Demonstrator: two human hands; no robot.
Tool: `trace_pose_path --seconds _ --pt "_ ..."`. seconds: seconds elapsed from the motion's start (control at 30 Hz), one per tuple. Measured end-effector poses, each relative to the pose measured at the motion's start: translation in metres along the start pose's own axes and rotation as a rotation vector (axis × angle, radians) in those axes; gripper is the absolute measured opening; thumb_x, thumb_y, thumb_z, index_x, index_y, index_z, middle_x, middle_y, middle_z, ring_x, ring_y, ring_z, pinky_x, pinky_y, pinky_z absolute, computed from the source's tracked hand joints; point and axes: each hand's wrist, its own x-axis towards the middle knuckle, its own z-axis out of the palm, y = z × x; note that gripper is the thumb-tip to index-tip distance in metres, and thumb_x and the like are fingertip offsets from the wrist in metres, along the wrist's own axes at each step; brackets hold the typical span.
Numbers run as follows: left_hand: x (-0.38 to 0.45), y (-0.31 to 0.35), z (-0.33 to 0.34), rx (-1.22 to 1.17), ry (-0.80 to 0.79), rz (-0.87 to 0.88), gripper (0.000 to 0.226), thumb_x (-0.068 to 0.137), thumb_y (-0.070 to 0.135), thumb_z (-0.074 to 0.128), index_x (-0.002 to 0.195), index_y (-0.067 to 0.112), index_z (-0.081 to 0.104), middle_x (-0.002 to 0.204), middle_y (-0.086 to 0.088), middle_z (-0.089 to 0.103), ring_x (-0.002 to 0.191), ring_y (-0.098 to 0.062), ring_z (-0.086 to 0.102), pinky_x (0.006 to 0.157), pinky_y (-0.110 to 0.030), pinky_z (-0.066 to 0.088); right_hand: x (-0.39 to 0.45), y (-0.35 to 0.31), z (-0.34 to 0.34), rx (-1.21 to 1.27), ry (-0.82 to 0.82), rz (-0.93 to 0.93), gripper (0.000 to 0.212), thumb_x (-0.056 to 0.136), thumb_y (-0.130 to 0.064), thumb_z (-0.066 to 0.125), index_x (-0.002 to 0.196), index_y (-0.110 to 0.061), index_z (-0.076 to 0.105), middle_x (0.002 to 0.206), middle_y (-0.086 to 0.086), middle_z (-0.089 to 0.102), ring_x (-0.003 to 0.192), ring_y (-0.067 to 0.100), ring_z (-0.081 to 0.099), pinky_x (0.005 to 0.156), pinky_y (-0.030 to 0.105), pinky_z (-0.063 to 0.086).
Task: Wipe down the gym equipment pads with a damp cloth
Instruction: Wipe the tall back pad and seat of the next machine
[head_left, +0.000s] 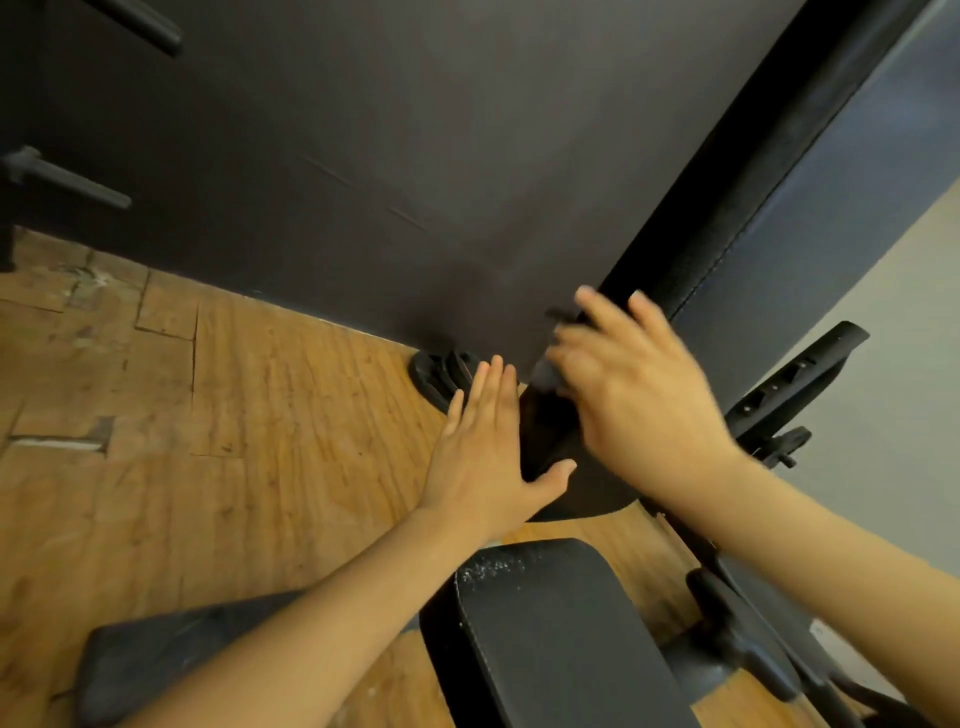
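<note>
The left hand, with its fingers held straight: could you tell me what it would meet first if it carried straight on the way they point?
Probably the black foot of the frame, just beyond the left hand fingertips; depth is unclear, so it might pass above it.

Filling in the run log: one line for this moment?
left hand: flat, beside back pad | right hand: blurred, grips dark cloth on pad | seat pad: white specks
</note>
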Motion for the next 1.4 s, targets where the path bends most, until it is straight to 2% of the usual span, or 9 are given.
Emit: trace_pose_path --seconds 0.13,0.23,0.37,0.6,0.87,1.0,1.1,1.27,1.4 --pt "-0.008 -0.008 0.005 0.042 -0.025 -0.001 0.105 0.071 0.075 0.011 0.151 0.010 -0.011 0.160 -0.005 -0.014 0.144 -0.012 -0.020 0.120 -0.035 -0.002 0.012 0.010 -0.009 -0.007 0.044 0.167 0.028 0.087 -0.011 0.046 0.104 -0.001 0.066 0.115 0.016 0.063 0.129 0.037 0.040 0.111 0.045 0.016" --pt "-0.012 -0.010 0.002 0.062 -0.064 -0.005 0.103 0.078 0.074 0.023 0.150 0.010 -0.013 0.159 -0.004 -0.017 0.143 -0.011 -0.023 0.120 -0.034 -0.005 -0.008 -0.023 0.009 -0.032 -0.027 0.031 0.047 0.085 -0.016 0.028 0.105 0.004 0.065 0.117 0.021 0.062 0.123 0.038 0.047 0.109 0.043 0.020" --pt "-0.014 -0.012 0.002 0.077 -0.082 0.011 0.108 0.065 0.073 0.006 0.153 0.011 -0.007 0.158 -0.003 -0.019 0.141 -0.009 -0.027 0.119 -0.031 -0.010 -0.022 -0.043 0.024 0.031 -0.093 -0.129 0.043 0.079 -0.019 0.035 0.098 -0.004 0.071 0.108 0.011 0.068 0.118 0.032 0.054 0.107 0.038 0.028" --pt "-0.023 -0.020 0.007 0.052 -0.075 -0.005 0.099 0.083 0.072 0.025 0.151 0.010 -0.009 0.160 -0.004 -0.013 0.144 -0.010 -0.019 0.117 -0.029 -0.005 0.008 0.001 -0.003 0.019 0.010 0.149 0.028 0.084 -0.008 0.046 0.099 0.000 0.068 0.111 0.017 0.065 0.128 0.037 0.040 0.111 0.045 0.017" --pt "-0.032 -0.027 0.008 0.032 -0.154 -0.047 0.106 0.074 0.072 0.025 0.151 0.011 -0.014 0.158 -0.001 -0.022 0.142 -0.010 -0.025 0.120 -0.035 -0.001 -0.029 -0.057 0.037 0.053 -0.098 -0.182 0.044 0.079 -0.019 0.034 0.096 -0.005 0.072 0.108 0.011 0.068 0.122 0.033 0.050 0.109 0.040 0.015" --pt "-0.038 -0.034 0.009 0.070 -0.161 -0.026 0.102 0.085 0.069 0.038 0.150 0.010 -0.015 0.159 -0.003 -0.019 0.143 -0.012 -0.023 0.120 -0.035 -0.001 -0.005 -0.023 0.014 0.063 -0.029 -0.009 0.024 0.073 -0.004 0.057 0.093 -0.003 0.070 0.104 0.012 0.068 0.127 0.035 0.044 0.109 0.040 0.014" --pt "-0.041 -0.034 0.010 0.039 -0.176 -0.002 0.102 0.087 0.066 0.043 0.150 0.012 -0.016 0.159 -0.001 -0.018 0.143 -0.010 -0.021 0.120 -0.033 -0.001 -0.001 -0.010 0.004 0.044 0.001 0.098 0.025 0.082 -0.006 0.052 0.100 0.000 0.067 0.111 0.016 0.065 0.130 0.037 0.039 0.110 0.045 0.015" --pt "-0.042 -0.033 0.010 0.018 -0.177 0.000 0.103 0.085 0.064 0.047 0.150 0.012 -0.013 0.158 0.003 -0.020 0.140 -0.006 -0.025 0.119 -0.031 -0.007 -0.032 -0.058 0.035 0.026 -0.088 -0.134 0.044 0.080 -0.015 0.033 0.102 0.002 0.069 0.114 0.018 0.064 0.122 0.038 0.049 0.107 0.045 0.019" --pt "-0.043 -0.034 0.008 -0.010 -0.200 0.002 0.103 0.083 0.062 0.047 0.151 0.010 -0.009 0.159 -0.001 -0.018 0.141 -0.007 -0.025 0.118 -0.028 -0.009 -0.037 -0.062 0.041 0.045 -0.140 -0.296 0.042 0.072 -0.022 0.048 0.103 -0.006 0.071 0.114 0.011 0.066 0.123 0.033 0.049 0.110 0.042 0.022"
